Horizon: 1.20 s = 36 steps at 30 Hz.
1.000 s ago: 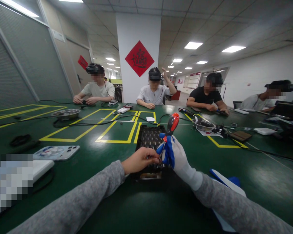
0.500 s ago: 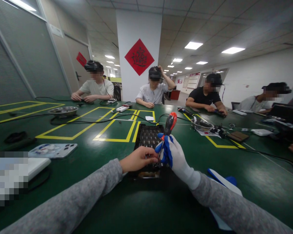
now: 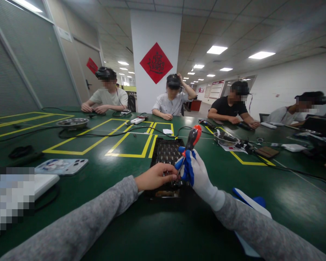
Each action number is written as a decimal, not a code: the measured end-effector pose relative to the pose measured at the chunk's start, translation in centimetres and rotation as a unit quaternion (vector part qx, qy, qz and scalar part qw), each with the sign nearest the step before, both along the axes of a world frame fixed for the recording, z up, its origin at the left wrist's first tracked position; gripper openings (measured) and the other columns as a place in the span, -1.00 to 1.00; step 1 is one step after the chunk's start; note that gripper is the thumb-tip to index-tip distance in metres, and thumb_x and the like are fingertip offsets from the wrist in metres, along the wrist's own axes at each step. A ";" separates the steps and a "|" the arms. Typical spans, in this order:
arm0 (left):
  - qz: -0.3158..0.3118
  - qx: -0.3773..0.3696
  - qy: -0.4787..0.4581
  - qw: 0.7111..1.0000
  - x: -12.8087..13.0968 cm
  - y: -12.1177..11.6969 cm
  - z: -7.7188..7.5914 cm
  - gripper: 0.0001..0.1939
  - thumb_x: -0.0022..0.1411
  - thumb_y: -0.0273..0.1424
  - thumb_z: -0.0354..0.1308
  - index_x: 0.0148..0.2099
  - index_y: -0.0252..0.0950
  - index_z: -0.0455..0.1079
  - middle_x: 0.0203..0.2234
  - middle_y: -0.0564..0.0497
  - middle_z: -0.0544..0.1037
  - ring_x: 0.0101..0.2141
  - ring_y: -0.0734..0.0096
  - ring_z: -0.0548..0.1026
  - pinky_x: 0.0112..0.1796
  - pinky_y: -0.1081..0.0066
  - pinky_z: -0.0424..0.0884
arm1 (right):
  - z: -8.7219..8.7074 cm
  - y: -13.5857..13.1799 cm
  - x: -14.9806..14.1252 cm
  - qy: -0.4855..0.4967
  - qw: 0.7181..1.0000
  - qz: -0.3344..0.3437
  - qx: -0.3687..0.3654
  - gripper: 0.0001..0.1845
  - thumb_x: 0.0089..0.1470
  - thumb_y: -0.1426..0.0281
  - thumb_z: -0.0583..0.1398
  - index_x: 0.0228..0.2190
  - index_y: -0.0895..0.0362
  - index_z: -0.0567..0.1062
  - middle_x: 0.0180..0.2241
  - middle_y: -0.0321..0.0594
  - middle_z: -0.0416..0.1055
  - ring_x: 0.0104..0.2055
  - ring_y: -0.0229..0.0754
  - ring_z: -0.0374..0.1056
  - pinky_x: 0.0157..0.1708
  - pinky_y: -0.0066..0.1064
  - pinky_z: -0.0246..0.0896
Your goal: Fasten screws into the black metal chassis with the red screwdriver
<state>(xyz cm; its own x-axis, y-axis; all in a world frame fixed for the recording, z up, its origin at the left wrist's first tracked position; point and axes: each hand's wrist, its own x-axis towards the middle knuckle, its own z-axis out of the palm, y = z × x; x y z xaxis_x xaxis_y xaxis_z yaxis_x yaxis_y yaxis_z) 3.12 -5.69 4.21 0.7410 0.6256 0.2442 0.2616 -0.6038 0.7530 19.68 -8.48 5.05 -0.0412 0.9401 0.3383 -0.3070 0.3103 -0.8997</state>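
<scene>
Gripped in my right hand [image 3: 199,175], which wears a white glove with blue fingertips, is a screwdriver [image 3: 193,137] with a red and black handle. Its handle leans up and to the right, and the shaft points down between my hands. My bare left hand [image 3: 156,176] meets the gloved fingers near the shaft, thumb and fingers pinched together. Whatever is in that pinch is too small to make out. Both hands are over a black tray [image 3: 165,150] holding rows of small metallic pieces. My hands hide part of its near end.
A white and blue glove [image 3: 251,204] lies right of my right forearm. To the left are a phone [image 3: 62,166] and a metal bowl [image 3: 72,123]. Another metal bowl [image 3: 225,138] with things in it stands right, among cables. Several people sit across the green table [image 3: 119,224].
The view has shifted slightly. The screwdriver handle tilts a little more to the right, and both hands stay together over the tray.
</scene>
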 end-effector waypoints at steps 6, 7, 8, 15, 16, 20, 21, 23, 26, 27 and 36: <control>0.025 -0.009 -0.001 1.000 0.1 0.1 -0.4 -0.78 0.16 -0.31 0.13 -0.30 -0.39 0.44 -0.43 0.01 0.52 -0.38 0.45 0.44 -0.29 0.48 0.33 | -0.2 0.1 0.0 -0.002 1.000 0.006 -0.014 -0.56 0.07 0.10 0.09 -0.12 0.13 0.35 -0.59 -0.36 0.39 -0.68 -0.38 0.22 -0.70 -0.58 0.14; 0.013 -0.009 -0.006 1.000 0.1 0.1 -0.3 -0.79 0.17 -0.32 0.11 -0.30 -0.39 0.44 -0.41 0.00 0.52 -0.35 0.44 0.44 -0.26 0.47 0.34 | -0.2 0.0 0.0 0.001 1.000 0.008 -0.017 -0.55 0.06 0.10 0.09 -0.12 0.14 0.35 -0.59 -0.35 0.39 -0.68 -0.38 0.22 -0.70 -0.57 0.15; 0.001 -0.009 -0.009 1.000 0.0 0.0 -0.1 -0.79 0.18 -0.33 0.10 -0.28 -0.38 0.45 -0.38 -0.01 0.53 -0.33 0.43 0.45 -0.24 0.47 0.34 | -0.1 0.0 0.0 0.003 1.000 0.009 -0.018 -0.55 0.06 0.10 0.09 -0.12 0.15 0.35 -0.58 -0.34 0.39 -0.69 -0.37 0.22 -0.70 -0.56 0.15; 0.039 -0.046 -0.014 0.998 0.3 -0.2 0.0 -0.78 0.11 -0.31 0.18 -0.29 -0.38 0.43 -0.44 0.02 0.51 -0.40 0.46 0.43 -0.33 0.49 0.34 | -0.2 -0.1 0.1 0.011 1.000 -0.002 0.001 -0.61 0.10 0.15 0.08 -0.11 0.12 0.35 -0.56 -0.33 0.40 -0.66 -0.38 0.22 -0.68 -0.57 0.15; 0.041 -0.051 -0.019 0.998 0.3 -0.2 0.0 -0.79 0.10 -0.31 0.18 -0.30 -0.39 0.43 -0.45 0.03 0.51 -0.40 0.46 0.43 -0.33 0.50 0.34 | -0.2 0.0 0.1 0.009 1.000 -0.003 -0.001 -0.61 0.10 0.15 0.08 -0.11 0.12 0.35 -0.56 -0.34 0.39 -0.66 -0.38 0.23 -0.67 -0.57 0.15; 0.027 -0.028 -0.024 0.999 0.1 -0.2 -0.1 -0.81 0.15 -0.34 0.13 -0.31 -0.40 0.44 -0.42 0.00 0.52 -0.36 0.44 0.44 -0.27 0.47 0.34 | -0.2 0.0 0.0 0.002 1.000 -0.004 -0.007 -0.60 0.09 0.13 0.08 -0.13 0.13 0.36 -0.57 -0.33 0.39 -0.65 -0.37 0.24 -0.66 -0.57 0.16; 0.021 -0.019 -0.023 0.999 0.1 -0.2 -0.1 -0.81 0.16 -0.34 0.12 -0.30 -0.39 0.45 -0.40 -0.01 0.52 -0.35 0.44 0.44 -0.26 0.47 0.34 | -0.2 0.0 0.0 0.001 1.000 -0.002 -0.008 -0.60 0.09 0.12 0.07 -0.13 0.13 0.36 -0.57 -0.33 0.39 -0.66 -0.37 0.23 -0.67 -0.57 0.15; 0.019 -0.004 -0.020 1.000 0.0 -0.2 0.0 -0.79 0.18 -0.33 0.10 -0.27 -0.39 0.45 -0.38 -0.01 0.52 -0.33 0.43 0.44 -0.24 0.47 0.33 | -0.2 0.0 0.0 0.001 1.000 0.000 -0.005 -0.60 0.10 0.12 0.07 -0.13 0.12 0.35 -0.56 -0.33 0.39 -0.66 -0.37 0.23 -0.68 -0.56 0.14; 0.057 -0.001 -0.020 0.998 0.1 -0.2 0.2 -0.75 0.17 -0.28 0.11 -0.26 -0.39 0.45 -0.41 0.00 0.52 -0.38 0.45 0.43 -0.30 0.48 0.31 | -0.3 0.1 0.1 0.003 1.000 0.001 0.001 -0.62 0.11 0.14 0.06 -0.11 0.11 0.34 -0.56 -0.33 0.38 -0.65 -0.37 0.24 -0.68 -0.57 0.14; 0.075 -0.006 -0.020 0.997 0.2 -0.2 0.2 -0.73 0.15 -0.26 0.13 -0.26 -0.39 0.46 -0.43 0.00 0.52 -0.40 0.45 0.42 -0.33 0.49 0.31 | -0.4 0.1 0.1 0.002 1.000 0.002 0.003 -0.63 0.12 0.15 0.06 -0.11 0.11 0.34 -0.56 -0.34 0.38 -0.65 -0.37 0.23 -0.67 -0.57 0.13; 0.088 0.037 0.015 0.995 0.2 -0.2 1.3 -0.72 0.05 -0.21 0.21 -0.38 -0.36 0.50 -0.47 0.02 0.55 -0.43 0.46 0.43 -0.35 0.50 0.29 | -0.2 0.2 0.0 -0.011 1.000 -0.002 0.005 -0.68 0.13 0.17 0.06 -0.16 0.11 0.35 -0.56 -0.36 0.34 -0.63 -0.39 0.20 -0.64 -0.57 0.15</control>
